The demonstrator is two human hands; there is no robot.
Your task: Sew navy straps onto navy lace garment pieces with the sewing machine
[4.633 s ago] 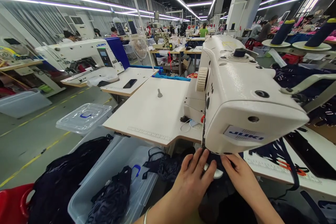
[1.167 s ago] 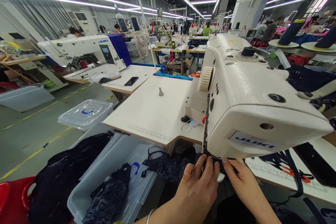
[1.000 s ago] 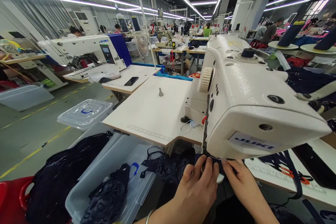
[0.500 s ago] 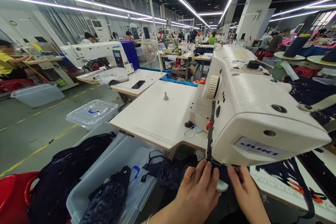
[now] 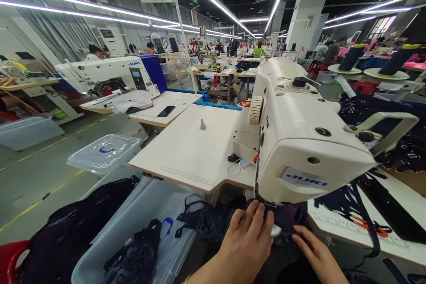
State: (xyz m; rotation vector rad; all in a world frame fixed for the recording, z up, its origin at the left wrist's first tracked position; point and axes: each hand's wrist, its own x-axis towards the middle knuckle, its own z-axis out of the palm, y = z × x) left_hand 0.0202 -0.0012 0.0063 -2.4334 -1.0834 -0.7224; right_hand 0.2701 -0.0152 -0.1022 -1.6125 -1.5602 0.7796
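A white JUKI sewing machine fills the middle right of the view. Its head overhangs a piece of dark navy fabric. My left hand lies flat on that fabric just under the machine head, fingers stretched forward and together. My right hand rests on the fabric a little to the right and nearer me, fingers extended along the cloth. The needle area is hidden behind the machine head.
A white sewing table extends left of the machine. Below it stand clear plastic bins with dark garments and a lid. Another machine and a phone sit farther left. Thread cones and distant workers are behind.
My right hand has drawn back toward me and to the right, away from the machine head. The left hand stays flat on the fabric. The view swung slightly.
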